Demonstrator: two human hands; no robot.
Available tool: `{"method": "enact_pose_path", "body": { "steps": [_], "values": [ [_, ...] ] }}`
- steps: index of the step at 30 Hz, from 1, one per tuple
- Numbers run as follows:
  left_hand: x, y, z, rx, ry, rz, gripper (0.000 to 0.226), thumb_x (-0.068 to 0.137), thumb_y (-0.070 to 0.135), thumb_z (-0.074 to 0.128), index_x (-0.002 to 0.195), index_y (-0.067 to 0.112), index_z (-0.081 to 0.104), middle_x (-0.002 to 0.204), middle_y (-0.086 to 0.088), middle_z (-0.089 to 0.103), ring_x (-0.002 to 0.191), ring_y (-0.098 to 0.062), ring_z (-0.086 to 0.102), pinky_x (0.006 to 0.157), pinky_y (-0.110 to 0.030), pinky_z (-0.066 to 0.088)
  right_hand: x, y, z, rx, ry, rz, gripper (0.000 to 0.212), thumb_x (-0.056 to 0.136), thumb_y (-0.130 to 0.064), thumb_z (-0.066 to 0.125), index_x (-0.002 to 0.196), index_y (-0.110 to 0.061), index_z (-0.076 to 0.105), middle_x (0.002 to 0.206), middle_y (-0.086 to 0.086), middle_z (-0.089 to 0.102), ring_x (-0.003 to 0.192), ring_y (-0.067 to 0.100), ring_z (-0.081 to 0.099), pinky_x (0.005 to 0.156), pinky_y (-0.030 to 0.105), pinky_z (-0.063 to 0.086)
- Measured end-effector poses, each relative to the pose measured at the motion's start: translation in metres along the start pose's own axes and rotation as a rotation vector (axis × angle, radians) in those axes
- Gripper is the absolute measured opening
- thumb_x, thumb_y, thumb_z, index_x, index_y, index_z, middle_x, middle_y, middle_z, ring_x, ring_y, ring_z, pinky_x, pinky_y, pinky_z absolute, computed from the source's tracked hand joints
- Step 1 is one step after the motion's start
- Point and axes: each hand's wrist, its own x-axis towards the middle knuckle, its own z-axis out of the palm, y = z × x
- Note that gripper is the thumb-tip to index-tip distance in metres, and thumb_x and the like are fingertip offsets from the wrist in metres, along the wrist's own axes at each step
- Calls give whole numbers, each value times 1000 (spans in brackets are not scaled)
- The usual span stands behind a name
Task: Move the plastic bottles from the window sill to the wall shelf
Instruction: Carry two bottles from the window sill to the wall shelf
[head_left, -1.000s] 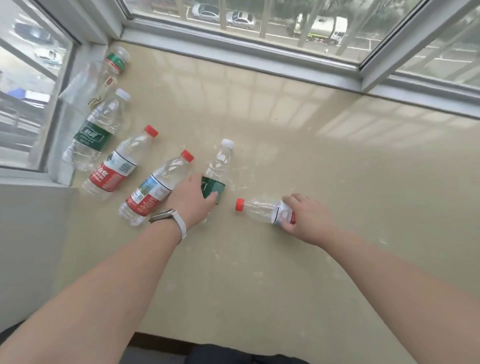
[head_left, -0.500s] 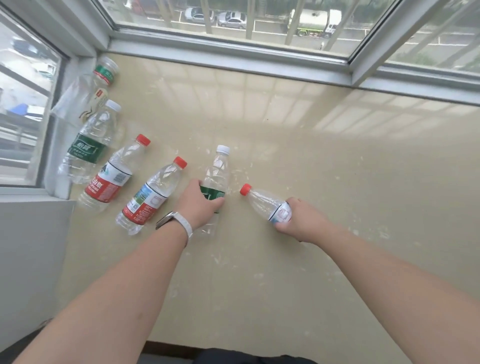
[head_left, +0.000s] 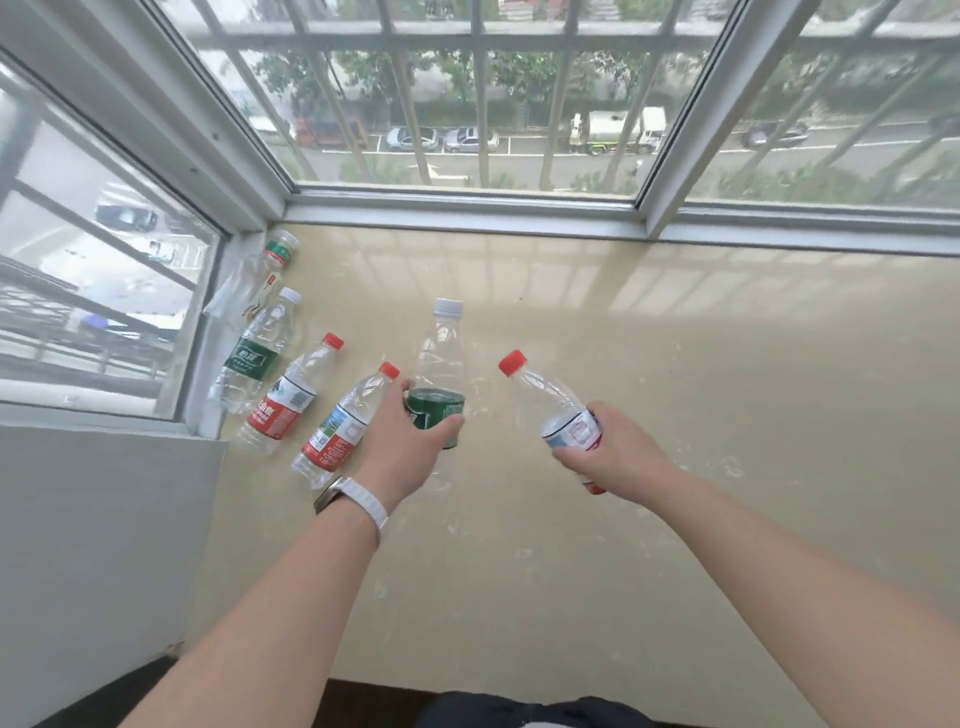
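Observation:
My left hand (head_left: 402, 447) grips a clear bottle with a green label and white cap (head_left: 441, 353), held nearly upright above the beige window sill (head_left: 675, 415). My right hand (head_left: 608, 452) grips a clear bottle with a red cap and red-and-white label (head_left: 545, 395), tilted up and to the left, off the sill. Several more clear bottles lie on the sill at the left: a red-capped one with a red-blue label (head_left: 343, 426) beside my left hand, a red-labelled one (head_left: 285, 400), a green-labelled one with a white cap (head_left: 257, 348), and one in the corner (head_left: 260, 270). The wall shelf is out of view.
White window frames (head_left: 467, 208) border the sill at the back and left, with bars and a street outside. A grey wall (head_left: 93, 545) stands below the left window. The sill's near edge runs along the bottom, above a dark floor.
Both hands have lifted their bottles off the sill and tipped them up. The view has tilted upward, showing more of the window.

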Motion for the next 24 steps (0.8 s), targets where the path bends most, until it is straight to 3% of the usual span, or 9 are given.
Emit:
{"method": "enact_pose_path", "body": {
  "steps": [5, 7, 9, 11, 19, 24],
  "values": [
    [-46, 29, -14, -76, 19, 108, 61, 80, 35, 79, 129, 29, 45, 109, 8, 63, 93, -9, 64, 74, -26, 47, -56, -22, -14, 89, 70, -57, 33, 71, -36, 73, 97, -28, 55, 86, 3, 67, 58, 18, 65, 63, 44, 60],
    [-64, 40, -19, -103, 22, 152, 64, 80, 33, 79, 133, 28, 44, 112, 6, 63, 95, -9, 64, 76, -26, 47, -80, -31, -17, 134, 119, -79, 30, 76, -31, 73, 99, -26, 55, 90, 2, 67, 63, 16, 65, 58, 32, 60],
    [-79, 49, -25, -105, 27, 192, 66, 80, 33, 79, 135, 29, 43, 114, 7, 61, 98, -10, 62, 80, -27, 46, -103, -38, -18, 166, 174, -99, 27, 79, -29, 73, 99, -26, 55, 91, -2, 66, 67, 11, 64, 47, 17, 50],
    [-93, 58, -32, -90, 20, 243, 68, 80, 35, 79, 137, 30, 42, 115, 9, 59, 102, -13, 61, 85, -29, 47, -124, -45, -18, 209, 218, -120, 25, 81, -28, 72, 98, -26, 55, 92, -4, 66, 69, 5, 62, 42, 10, 41],
    [-142, 77, -62, -68, -60, 407, 67, 78, 43, 78, 135, 37, 42, 110, 16, 61, 99, -10, 63, 85, -34, 53, -203, -60, -3, 414, 406, -187, 23, 82, -19, 74, 98, -22, 59, 94, 0, 67, 69, 6, 62, 44, 10, 43],
    [-167, 83, -67, -110, -140, 499, 69, 80, 39, 78, 139, 32, 42, 114, 9, 61, 98, -9, 63, 77, -28, 51, -246, -51, 7, 495, 526, -208, 27, 82, -21, 76, 104, -20, 61, 99, 0, 69, 80, 10, 67, 49, 13, 48]
  ]
}}
